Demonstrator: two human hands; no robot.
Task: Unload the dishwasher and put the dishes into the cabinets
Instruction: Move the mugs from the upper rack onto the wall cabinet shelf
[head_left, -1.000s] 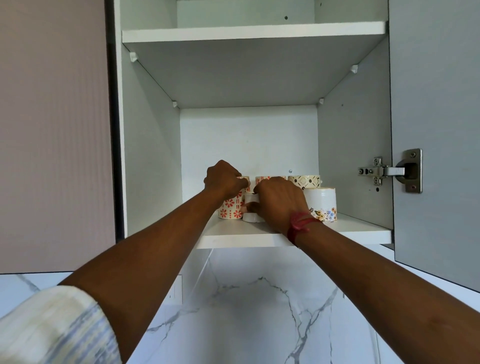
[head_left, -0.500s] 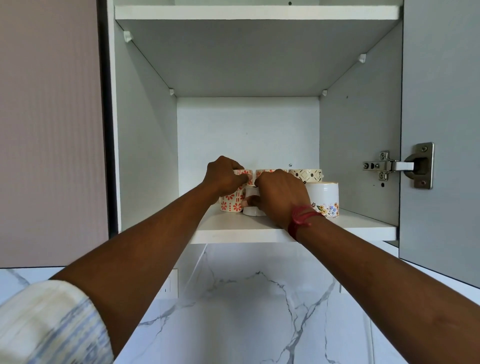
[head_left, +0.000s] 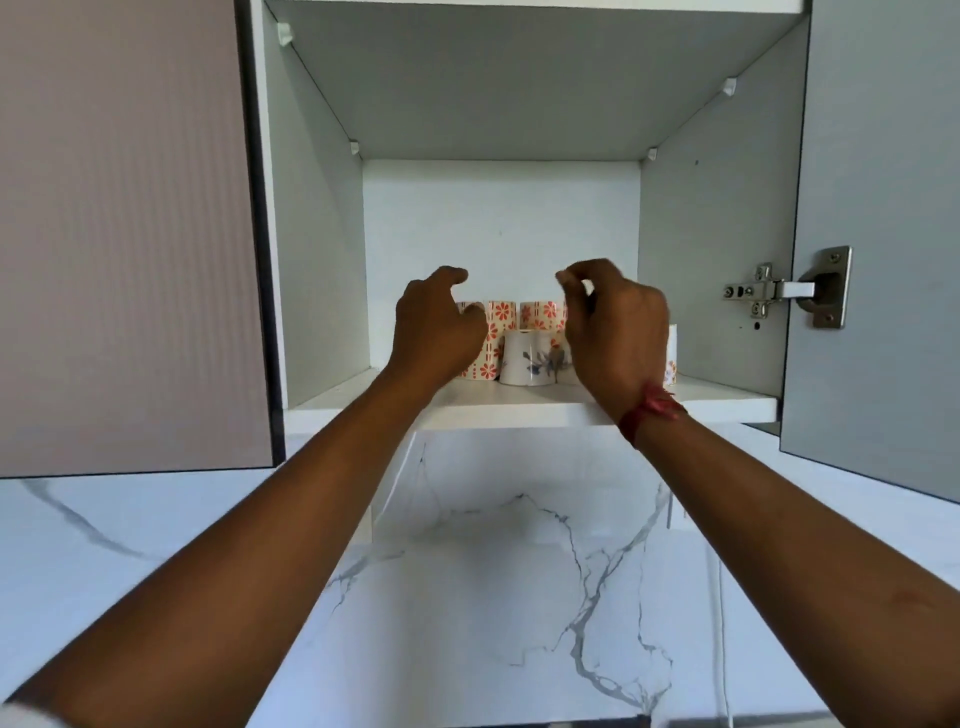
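Cabinet shelf (head_left: 519, 402) now carries the cups: a white cup (head_left: 524, 358) stands upside down near its front edge, with orange-flowered cups (head_left: 501, 312) just behind the white cup. Half a second ago both my hands were on them. Now my left hand (head_left: 436, 332) and right hand (head_left: 613, 332) have lifted clear, apart, fingers loosely curled, holding nothing. This batch looks placed, so next is probably the dishwasher.

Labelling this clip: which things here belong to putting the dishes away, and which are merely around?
Job: left hand, right hand, orange mugs, white cup, shelf.
Around: hinge, wristband, marble wall.
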